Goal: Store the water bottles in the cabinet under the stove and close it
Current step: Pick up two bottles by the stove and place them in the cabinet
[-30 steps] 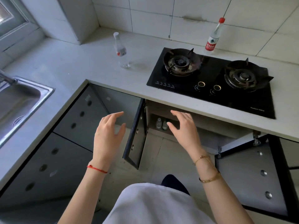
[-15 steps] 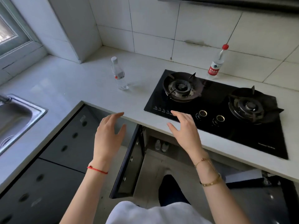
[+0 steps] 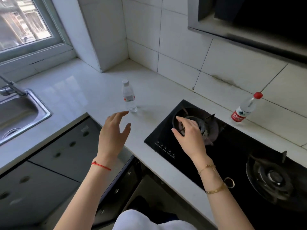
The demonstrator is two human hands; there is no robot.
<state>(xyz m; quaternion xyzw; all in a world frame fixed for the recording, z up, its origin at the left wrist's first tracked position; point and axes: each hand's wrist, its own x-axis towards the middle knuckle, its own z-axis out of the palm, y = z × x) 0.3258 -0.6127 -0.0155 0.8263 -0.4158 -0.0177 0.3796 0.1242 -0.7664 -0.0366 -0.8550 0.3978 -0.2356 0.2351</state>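
At the far left, the sink sits in the counter. Compared with a second ago, the view has lifted from the open cabinet to the counter top, and both hands have come up with it: they were low in front of the cabinet opening, and now they hang over the counter edge.

The left hand is spread, fingers relaxed and holding nothing, its fingertips just near of the clear bottle, close to its base but not touching. That bottle stands upright on the counter, left of the stove. Below the hand, the cabinet door stands open; the inside is hidden from this angle.

The right hand hovers over the stove's left burner, fingers loosely curved and also empty. The red-label bottle stands upright at the far right, beyond the stove near the wall, well apart from that hand.

The rise suggests a fresh fetch is starting: the left hand looks set to take the clear bottle, the right perhaps the red-label one. Two bottles remain out, and the door is not yet closed.
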